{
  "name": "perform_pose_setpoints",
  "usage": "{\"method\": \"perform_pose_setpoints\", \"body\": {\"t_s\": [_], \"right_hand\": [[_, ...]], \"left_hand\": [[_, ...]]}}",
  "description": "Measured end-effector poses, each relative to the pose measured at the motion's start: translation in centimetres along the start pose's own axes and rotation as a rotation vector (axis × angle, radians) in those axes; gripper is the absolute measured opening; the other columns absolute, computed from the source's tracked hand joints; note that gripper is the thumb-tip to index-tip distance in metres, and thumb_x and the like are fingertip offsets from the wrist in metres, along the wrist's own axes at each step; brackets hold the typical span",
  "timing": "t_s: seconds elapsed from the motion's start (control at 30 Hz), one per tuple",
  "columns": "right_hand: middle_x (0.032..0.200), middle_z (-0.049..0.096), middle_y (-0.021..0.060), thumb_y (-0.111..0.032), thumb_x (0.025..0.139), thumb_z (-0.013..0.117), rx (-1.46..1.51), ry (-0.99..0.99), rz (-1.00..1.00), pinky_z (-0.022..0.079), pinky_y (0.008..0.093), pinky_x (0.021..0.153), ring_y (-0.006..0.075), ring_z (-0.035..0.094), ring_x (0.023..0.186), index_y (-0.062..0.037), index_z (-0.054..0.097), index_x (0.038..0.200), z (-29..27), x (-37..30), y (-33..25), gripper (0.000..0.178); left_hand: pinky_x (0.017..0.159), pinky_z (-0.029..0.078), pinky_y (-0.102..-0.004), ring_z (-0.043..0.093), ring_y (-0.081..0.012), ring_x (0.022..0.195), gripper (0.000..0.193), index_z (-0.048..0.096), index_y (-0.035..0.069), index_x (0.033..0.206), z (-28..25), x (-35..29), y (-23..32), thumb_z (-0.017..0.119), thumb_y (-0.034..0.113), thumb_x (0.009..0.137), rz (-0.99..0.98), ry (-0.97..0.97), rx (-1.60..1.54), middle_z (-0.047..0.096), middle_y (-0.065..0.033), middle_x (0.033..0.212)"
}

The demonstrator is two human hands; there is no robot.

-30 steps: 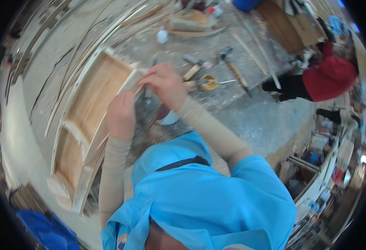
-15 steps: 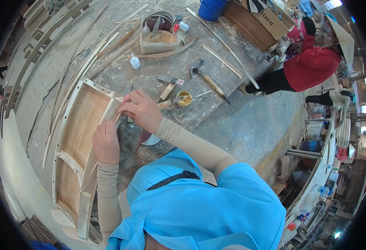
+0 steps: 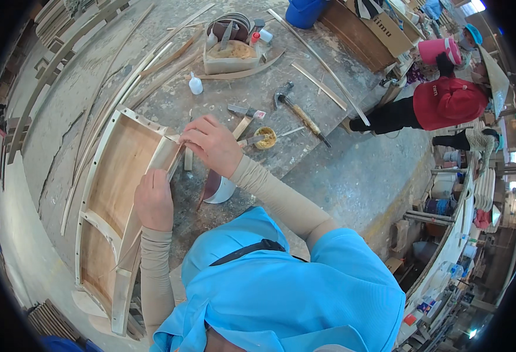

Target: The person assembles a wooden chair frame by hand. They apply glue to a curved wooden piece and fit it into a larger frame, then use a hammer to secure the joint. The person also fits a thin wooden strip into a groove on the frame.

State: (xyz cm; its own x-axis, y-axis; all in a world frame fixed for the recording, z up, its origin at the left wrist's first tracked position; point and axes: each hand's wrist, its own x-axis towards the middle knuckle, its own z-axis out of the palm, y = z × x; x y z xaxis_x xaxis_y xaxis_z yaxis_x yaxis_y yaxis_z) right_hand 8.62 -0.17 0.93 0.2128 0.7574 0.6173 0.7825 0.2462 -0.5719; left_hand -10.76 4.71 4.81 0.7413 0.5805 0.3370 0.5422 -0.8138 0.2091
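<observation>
A curved wooden frame [image 3: 114, 239] with light rims and brown inner panels lies at the left of the worktable. My left hand [image 3: 154, 200] is closed over its near side, fingers folded down on the rim. At the frame's upper right corner my right hand [image 3: 212, 146] pinches with thumb and fingers close together. Between the two hands a thin wooden strip [image 3: 177, 162] runs along the frame's edge; both hands seem to hold it there, though the fingertips partly hide it. A white-and-maroon container [image 3: 220, 189] stands just below my right hand.
On the worktable [image 3: 234, 94] are a hammer [image 3: 302, 114], a hatchet-like tool [image 3: 245, 117], a tub of yellowish paste [image 3: 265, 138], a white bottle [image 3: 196, 84] and a filled plastic box [image 3: 230, 61]. Long wood strips [image 3: 322, 70] lie about. A person in red [image 3: 446, 102] stands beyond, near a pink bucket [image 3: 440, 51].
The view has shifted slightly. My right hand stays by the frame's corner, its fingers a little more drawn together; my left hand keeps its place. The person in red has turned, showing the pink bucket more.
</observation>
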Motion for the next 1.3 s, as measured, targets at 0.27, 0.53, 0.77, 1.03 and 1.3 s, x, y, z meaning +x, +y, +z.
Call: {"method": "perform_pose_setpoints", "body": {"t_s": [0.27,0.53,0.77,1.03,1.3], "right_hand": [[0.093,0.060,0.0034,-0.006,0.072,0.074,0.016,-0.065,-0.004,0.049,0.0350,0.081,0.0248,0.056,0.091,-0.0089,0.065,0.089,0.0,0.4,0.0,0.020],[0.100,0.060,0.0034,-0.010,0.071,0.070,-0.002,-0.028,-0.100,0.048,0.0370,0.087,0.0251,0.056,0.101,-0.0105,0.066,0.089,-0.7,1.4,-2.2,0.018],[0.097,0.057,0.0026,-0.014,0.074,0.063,0.016,-0.149,-0.163,0.044,0.0377,0.092,0.0231,0.054,0.104,-0.0106,0.063,0.086,1.0,-0.1,-3.2,0.013],[0.092,0.055,0.0013,-0.015,0.074,0.064,0.036,-0.146,-0.176,0.046,0.0362,0.088,0.0220,0.055,0.098,-0.0118,0.062,0.084,1.8,-0.2,-2.4,0.010],[0.092,0.056,0.0007,-0.015,0.075,0.063,0.003,-0.141,-0.170,0.047,0.0354,0.086,0.0210,0.056,0.099,-0.0134,0.062,0.083,1.7,-0.3,-2.3,0.008]], "left_hand": [[0.061,0.044,-0.0376,0.055,-0.0260,0.073,0.008,0.051,0.008,0.083,0.2,0.2,-0.1,0.058,0.008,0.086,0.029,0.051,-0.002,0.051,-0.0086,0.078],[0.060,0.044,-0.0388,0.055,-0.0266,0.072,0.008,0.051,0.007,0.083,0.1,0.2,-0.4,0.059,0.008,0.086,0.062,0.043,0.023,0.052,-0.0094,0.079],[0.063,0.044,-0.0397,0.056,-0.0289,0.075,0.010,0.054,0.007,0.088,0.5,-0.2,-0.5,0.063,0.009,0.085,-0.012,-0.004,-0.016,0.053,-0.0102,0.082],[0.077,0.046,-0.0415,0.056,-0.0325,0.095,0.045,0.054,0.002,0.126,-3.3,-2.9,-0.7,0.066,0.006,0.082,-0.090,-0.083,-0.092,0.055,-0.0136,0.103],[0.078,0.044,-0.0427,0.054,-0.0325,0.092,0.041,0.056,0.000,0.123,-4.9,-8.5,-2.3,0.064,0.003,0.083,-0.274,-0.036,-0.143,0.054,-0.0147,0.099]]}}
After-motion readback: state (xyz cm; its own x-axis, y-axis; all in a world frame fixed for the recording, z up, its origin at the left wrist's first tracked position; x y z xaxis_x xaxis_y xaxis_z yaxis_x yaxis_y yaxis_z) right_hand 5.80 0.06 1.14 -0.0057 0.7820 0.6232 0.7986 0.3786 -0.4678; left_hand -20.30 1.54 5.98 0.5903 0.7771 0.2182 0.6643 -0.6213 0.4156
